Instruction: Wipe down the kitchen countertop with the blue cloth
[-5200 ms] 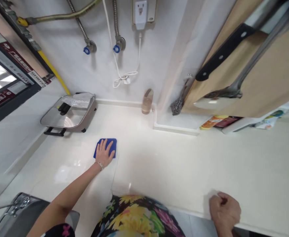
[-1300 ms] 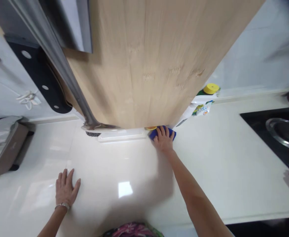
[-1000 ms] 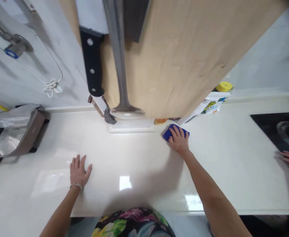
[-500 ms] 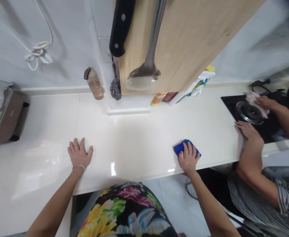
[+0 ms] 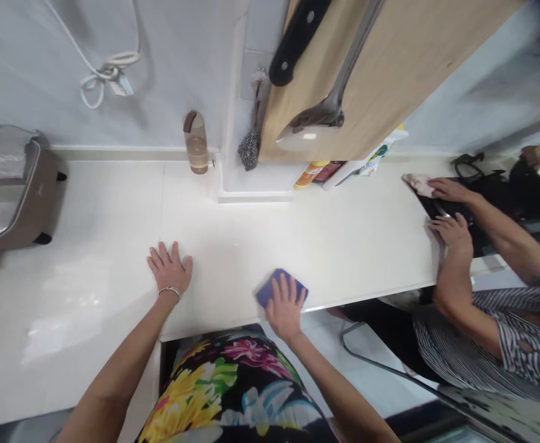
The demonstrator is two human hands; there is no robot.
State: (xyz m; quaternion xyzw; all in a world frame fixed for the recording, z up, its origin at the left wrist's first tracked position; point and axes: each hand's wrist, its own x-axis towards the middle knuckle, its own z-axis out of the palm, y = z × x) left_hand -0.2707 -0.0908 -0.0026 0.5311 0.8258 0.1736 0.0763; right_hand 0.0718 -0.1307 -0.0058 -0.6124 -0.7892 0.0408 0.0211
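My left hand [image 5: 172,272] lies flat on the white countertop [image 5: 344,246], fingers spread, with nothing in it and a bracelet at the wrist. Under the fingers of my right hand [image 5: 285,311] is a folded blue cloth [image 5: 270,290], pressed to the counter close to its front edge. Part of the cloth is hidden by my fingers. The two hands are well apart, with bare counter between them.
A co-worker's hand [image 5: 452,189] holds a pale cloth [image 5: 420,183] at the black stove [image 5: 482,240] on the right. At the wall stand a brown bottle [image 5: 197,147] and an orange-labelled bottle [image 5: 310,175]. A spatula [image 5: 325,111] and knife [image 5: 297,43] hang before a wooden board [image 5: 399,74]. A brown appliance [image 5: 25,191] sits left.
My right hand has slid the blue cloth leftward along the counter, nearer my left hand. My left hand stays flat on the counter. The co-worker's pale cloth has moved to the stove's left edge.
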